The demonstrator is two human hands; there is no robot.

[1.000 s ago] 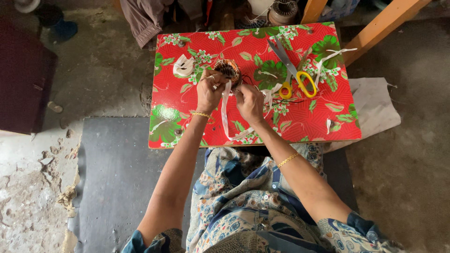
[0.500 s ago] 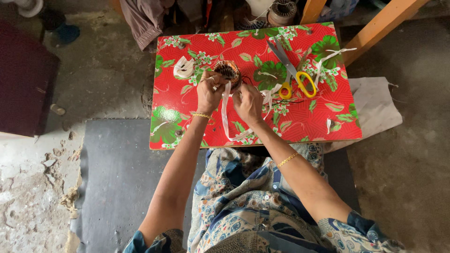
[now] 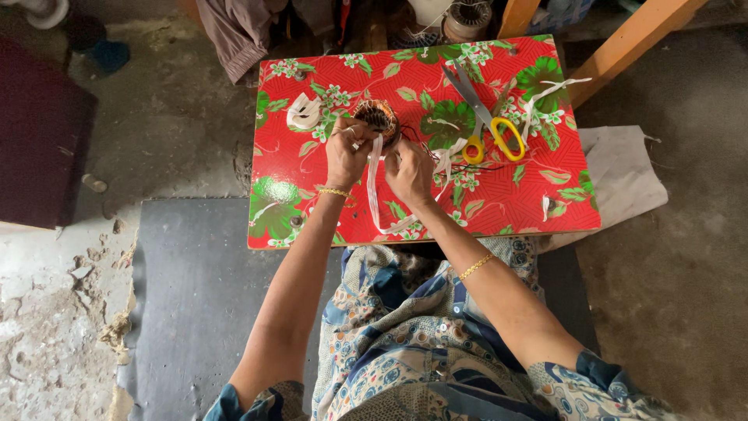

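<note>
Copper-brown wire windings fill one round coil, which sits on the red floral table near its far left part, just ahead of both hands. One white tape strip hangs from the coil and loops down toward the table's near edge. Left hand, fingers curled, touches the coil's left side; whether it pinches anything cannot be told. Right hand, fingers bent, pinches the strip just beside the coil. One gold bangle circles each wrist. One pair of yellow-handled scissors lies right of the coil, blades open. One white tape roll lies to the coil's left. Several loose white strips lie scattered on the table.
</note>
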